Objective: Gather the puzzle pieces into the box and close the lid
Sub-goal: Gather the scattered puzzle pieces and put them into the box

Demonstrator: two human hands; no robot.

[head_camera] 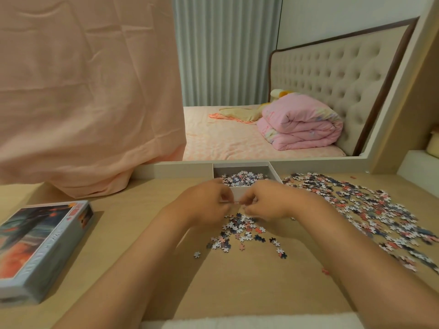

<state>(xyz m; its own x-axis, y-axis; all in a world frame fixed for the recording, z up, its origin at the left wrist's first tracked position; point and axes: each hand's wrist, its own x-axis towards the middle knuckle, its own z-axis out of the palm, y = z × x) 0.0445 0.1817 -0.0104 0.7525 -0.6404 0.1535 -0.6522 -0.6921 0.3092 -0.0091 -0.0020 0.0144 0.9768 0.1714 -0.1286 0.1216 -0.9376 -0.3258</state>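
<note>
Nearest, on the wooden desk (142,269), a small pile of puzzle pieces (237,230) lies btwn the two wrists. Right above its far edge, left hand (206,203) & right hand (268,203) sit close together, fingers curled inward w/ tips nearly meeting. They're blurred, so can't tell if either holds any pieces. Just behind the hands is the open white box (237,191), partly filled w/ pieces. A bigger spread of pieces (370,210) covers the desk on the right. The printed lid (47,245) lies picture side up, well apart on the left. Beyond: hanging pink cloth (83,91), folded pink quilt (301,127) on a bed.
</note>
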